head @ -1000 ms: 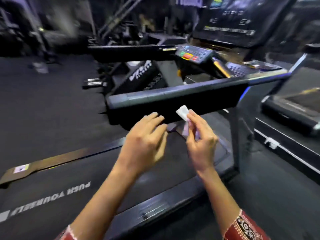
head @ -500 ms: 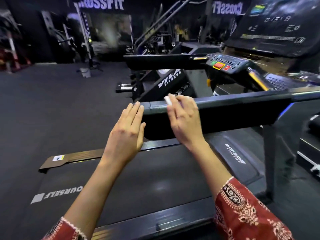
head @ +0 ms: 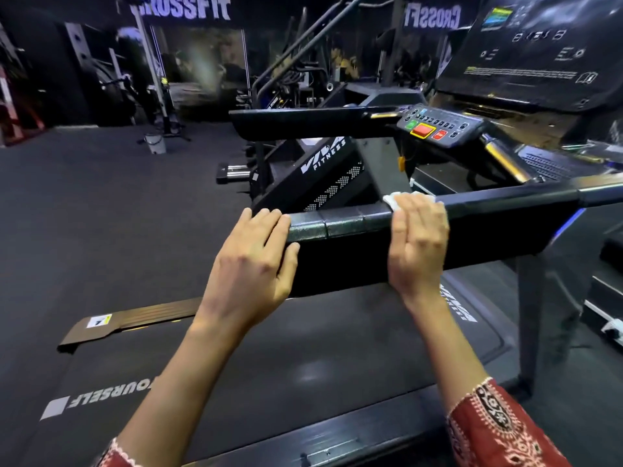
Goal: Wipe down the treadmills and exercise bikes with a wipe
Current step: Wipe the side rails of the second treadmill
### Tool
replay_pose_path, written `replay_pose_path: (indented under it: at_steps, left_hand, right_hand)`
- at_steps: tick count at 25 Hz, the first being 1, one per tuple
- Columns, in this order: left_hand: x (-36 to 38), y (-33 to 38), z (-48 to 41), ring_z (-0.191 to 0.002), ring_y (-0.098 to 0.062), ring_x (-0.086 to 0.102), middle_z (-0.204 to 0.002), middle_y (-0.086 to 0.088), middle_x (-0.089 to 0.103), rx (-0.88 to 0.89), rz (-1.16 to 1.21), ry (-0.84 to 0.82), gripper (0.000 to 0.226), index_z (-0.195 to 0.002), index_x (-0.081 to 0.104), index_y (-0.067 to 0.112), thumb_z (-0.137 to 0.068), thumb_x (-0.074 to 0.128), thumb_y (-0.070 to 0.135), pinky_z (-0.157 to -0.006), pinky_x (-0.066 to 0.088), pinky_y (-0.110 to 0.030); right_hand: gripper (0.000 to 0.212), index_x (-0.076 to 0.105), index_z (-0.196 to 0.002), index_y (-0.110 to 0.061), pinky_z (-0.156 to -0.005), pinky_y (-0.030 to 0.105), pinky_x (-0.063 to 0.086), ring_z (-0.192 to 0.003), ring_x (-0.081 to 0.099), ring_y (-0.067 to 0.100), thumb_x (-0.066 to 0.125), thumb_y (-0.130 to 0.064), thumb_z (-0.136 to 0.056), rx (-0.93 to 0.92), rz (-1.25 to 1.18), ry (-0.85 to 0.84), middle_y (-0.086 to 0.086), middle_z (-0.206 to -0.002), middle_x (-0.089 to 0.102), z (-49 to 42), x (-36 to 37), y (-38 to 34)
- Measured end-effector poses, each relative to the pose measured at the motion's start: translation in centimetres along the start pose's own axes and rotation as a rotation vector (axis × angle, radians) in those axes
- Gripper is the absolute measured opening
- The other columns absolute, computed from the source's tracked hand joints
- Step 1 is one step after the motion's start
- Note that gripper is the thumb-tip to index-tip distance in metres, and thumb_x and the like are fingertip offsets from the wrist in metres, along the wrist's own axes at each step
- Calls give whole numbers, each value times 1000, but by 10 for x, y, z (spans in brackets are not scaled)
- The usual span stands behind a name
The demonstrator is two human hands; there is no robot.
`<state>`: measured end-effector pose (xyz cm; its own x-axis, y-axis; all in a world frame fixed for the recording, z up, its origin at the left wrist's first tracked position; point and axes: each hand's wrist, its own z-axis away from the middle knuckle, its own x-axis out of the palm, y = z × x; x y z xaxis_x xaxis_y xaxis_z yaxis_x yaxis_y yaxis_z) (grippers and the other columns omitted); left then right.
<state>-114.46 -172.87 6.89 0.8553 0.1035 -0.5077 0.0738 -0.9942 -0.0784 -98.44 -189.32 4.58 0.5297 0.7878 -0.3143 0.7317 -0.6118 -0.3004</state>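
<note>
The near black handrail of the treadmill runs left to right across the middle of the view, above the belt. My right hand lies over the top of this rail, fingers curled over it, holding a small white wipe against the rail. Only a corner of the wipe shows past my fingertips. My left hand rests against the rail's left end, fingers fairly straight and thumb along its front face.
The far handrail and the console with red and green buttons lie beyond. Another machine stands close on the right. Dark gym floor opens to the left, with a small white bucket far back.
My right hand went from holding the wipe in the air to laying it on the rail, then slid it rightward. My left hand came up onto the rail's left end.
</note>
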Motion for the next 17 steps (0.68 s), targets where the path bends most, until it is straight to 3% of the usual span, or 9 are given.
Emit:
replay_pose_path:
  at_steps: [2, 4, 6, 10, 12, 14, 17]
  left_hand:
    - [7, 10, -9, -100, -36, 64, -109, -22, 66, 10, -16, 0, 39, -109, 65, -8, -90, 46, 20, -101, 39, -44]
    - [15, 24, -15, -98, -37, 64, -108, -23, 66, 22, -22, 11, 38, -108, 65, -8, -89, 47, 20, -100, 36, -43]
    - [28, 41, -23, -99, -38, 64, -109, -23, 66, 46, -24, 22, 38, -108, 66, -8, -88, 48, 20, -98, 36, -43]
    - [59, 82, -41, -102, -37, 64, -111, -22, 66, 57, -48, 29, 39, -110, 66, -6, -89, 48, 22, -97, 39, -43]
    - [72, 104, -49, -103, -36, 64, -112, -21, 66, 32, -49, 21, 40, -111, 66, -5, -89, 49, 22, -97, 39, -44]
    - [87, 128, -60, -104, -36, 64, -113, -21, 66, 22, -47, 20, 41, -112, 66, -5, -88, 48, 23, -97, 40, -45]
    - [107, 155, -72, -105, -35, 64, -115, -20, 65, 7, -50, 35, 40, -113, 66, -4, -88, 48, 22, -97, 40, -46]
  right_hand:
    - [44, 68, -112, -6, -108, 49, 31, -111, 58, 31, 29, -26, -102, -7, -21, -4, 8, -116, 66, 5, 11, -30]
    - [45, 66, -118, -4, -107, 46, 35, -115, 57, 28, 29, -26, -104, -225, -116, -66, 9, -121, 65, 14, 11, -46]
    - [47, 63, -123, 0, -105, 46, 39, -118, 56, 29, 29, -28, -104, -368, -116, -103, 12, -125, 63, 5, -2, -10]
    - [49, 62, -121, 2, -108, 46, 34, -118, 53, 33, 27, -28, -104, -57, -14, 9, 16, -124, 62, -21, -32, 111]
    - [50, 63, -120, 1, -112, 47, 28, -120, 51, 33, 25, -27, -103, 51, -35, 65, 15, -125, 61, -21, -33, 116]
    - [52, 62, -121, 2, -108, 55, 30, -120, 50, 31, 22, -27, -104, -67, -126, -18, 16, -125, 61, -21, -28, 93]
    - [47, 59, -125, 3, -109, 50, 34, -122, 53, 31, 25, -22, -104, -379, -134, -102, 17, -128, 60, -20, -31, 115]
